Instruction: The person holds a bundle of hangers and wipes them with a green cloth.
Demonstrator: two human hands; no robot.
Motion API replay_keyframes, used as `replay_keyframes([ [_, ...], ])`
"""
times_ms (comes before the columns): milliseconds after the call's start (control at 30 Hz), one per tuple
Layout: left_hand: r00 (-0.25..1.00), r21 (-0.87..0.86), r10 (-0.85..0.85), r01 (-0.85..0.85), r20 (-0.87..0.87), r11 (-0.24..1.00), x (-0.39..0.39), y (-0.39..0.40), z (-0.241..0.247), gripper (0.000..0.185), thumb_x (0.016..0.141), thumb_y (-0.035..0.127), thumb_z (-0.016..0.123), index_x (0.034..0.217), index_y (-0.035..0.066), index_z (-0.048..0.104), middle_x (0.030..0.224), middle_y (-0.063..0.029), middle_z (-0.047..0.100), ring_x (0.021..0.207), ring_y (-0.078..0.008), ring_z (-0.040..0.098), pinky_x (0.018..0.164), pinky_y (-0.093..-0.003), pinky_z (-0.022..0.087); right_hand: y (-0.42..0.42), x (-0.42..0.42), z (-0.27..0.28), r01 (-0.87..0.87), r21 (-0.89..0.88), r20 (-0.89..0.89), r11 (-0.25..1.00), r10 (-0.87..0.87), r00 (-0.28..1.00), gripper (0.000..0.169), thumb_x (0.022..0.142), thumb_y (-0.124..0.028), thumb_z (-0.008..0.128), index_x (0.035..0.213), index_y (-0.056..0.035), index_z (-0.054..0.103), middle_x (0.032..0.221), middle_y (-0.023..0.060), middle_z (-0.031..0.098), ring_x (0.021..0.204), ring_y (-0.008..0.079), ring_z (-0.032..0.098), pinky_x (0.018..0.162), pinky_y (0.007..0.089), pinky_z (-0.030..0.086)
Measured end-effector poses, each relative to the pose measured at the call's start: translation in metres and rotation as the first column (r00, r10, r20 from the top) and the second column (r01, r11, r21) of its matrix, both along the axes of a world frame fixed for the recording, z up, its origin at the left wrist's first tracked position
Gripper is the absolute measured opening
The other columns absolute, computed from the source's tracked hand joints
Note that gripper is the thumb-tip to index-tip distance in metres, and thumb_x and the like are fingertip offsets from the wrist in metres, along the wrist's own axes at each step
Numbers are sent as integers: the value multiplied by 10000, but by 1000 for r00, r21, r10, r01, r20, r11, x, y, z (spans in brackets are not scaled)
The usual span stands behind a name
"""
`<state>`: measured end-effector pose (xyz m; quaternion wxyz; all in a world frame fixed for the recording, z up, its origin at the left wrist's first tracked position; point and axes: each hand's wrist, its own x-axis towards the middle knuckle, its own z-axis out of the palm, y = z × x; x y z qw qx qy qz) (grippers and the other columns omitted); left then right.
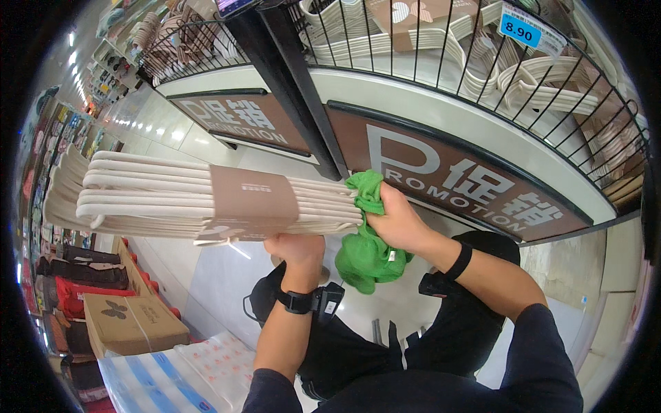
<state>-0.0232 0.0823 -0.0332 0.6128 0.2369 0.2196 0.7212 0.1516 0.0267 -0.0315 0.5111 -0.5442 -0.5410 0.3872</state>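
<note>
A bundle of white plastic clothes hangers (150,191) lies across the view in front of me, bound by a brown cardboard sleeve (253,201). My left hand (297,250) is under the sleeve and supports the bundle from below; its fingers are mostly hidden behind the hangers. At the bundle's right end, my right hand (395,217) grips a green cloth (369,258), pressed against the hanger ends. Most of the cloth hangs below that hand.
A wire-sided display bin (454,62) with more packed hangers stands ahead, with a brown promotion panel (449,170) below. A black post (294,88) rises beside it. At lower left are a cardboard box (134,322) and plastic-wrapped packs (175,379).
</note>
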Motion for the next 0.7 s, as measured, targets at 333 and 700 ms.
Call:
replay_keyframes([
  [333,995,-16,39,-40,-92,999,22,-14,-4,487,931,342,447,1305,44,537,1305,-102,564,1253,-265,522,1074,-418,407,4,-2,-7,280,64,108,958,-285,952,134,827,-40,637,957,-15,654,886,214,692,861,403,686,742,433,520],
  [700,993,-22,-113,114,46,993,5,-1,21,501,973,397,380,1300,55,545,1299,-122,576,1236,-308,547,1057,-476,445,13,7,-6,185,115,-186,976,-162,969,118,921,-94,668,980,8,673,838,92,698,790,96,599,716,320,499],
])
